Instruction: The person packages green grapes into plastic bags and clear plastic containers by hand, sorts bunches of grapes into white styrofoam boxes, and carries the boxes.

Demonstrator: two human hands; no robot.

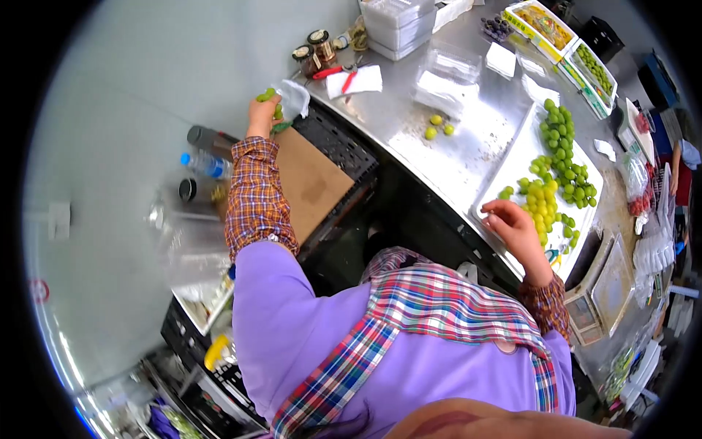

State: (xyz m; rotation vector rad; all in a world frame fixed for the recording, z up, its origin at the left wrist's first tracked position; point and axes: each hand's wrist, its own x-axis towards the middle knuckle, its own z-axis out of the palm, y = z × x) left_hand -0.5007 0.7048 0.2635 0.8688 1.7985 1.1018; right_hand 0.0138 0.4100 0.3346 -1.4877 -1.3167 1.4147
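My left hand (264, 117) is stretched out to the far left, closed around a few green grapes (267, 95) that show at its fingertips. Beside it are a crumpled clear plastic bag (295, 99) and a brown cardboard sheet (311, 175) on a black crate (340, 143). Over the near edge of a white tray (504, 179) hovers my right hand (515, 233), fingers loosely bent and apart, with nothing visible in them. On that tray lie a bunch of dark green grapes (561, 139) and, closest to my right hand, yellow-green grapes (541, 205).
Loose grapes (431, 132) and clear plastic boxes (450, 80) sit on the steel table (398, 110). Red-handled shears (349, 79) rest on white paper by two jars (320, 45). Bottles (205, 164) stand left of the cardboard. Fruit boxes (541, 25) line the far side.
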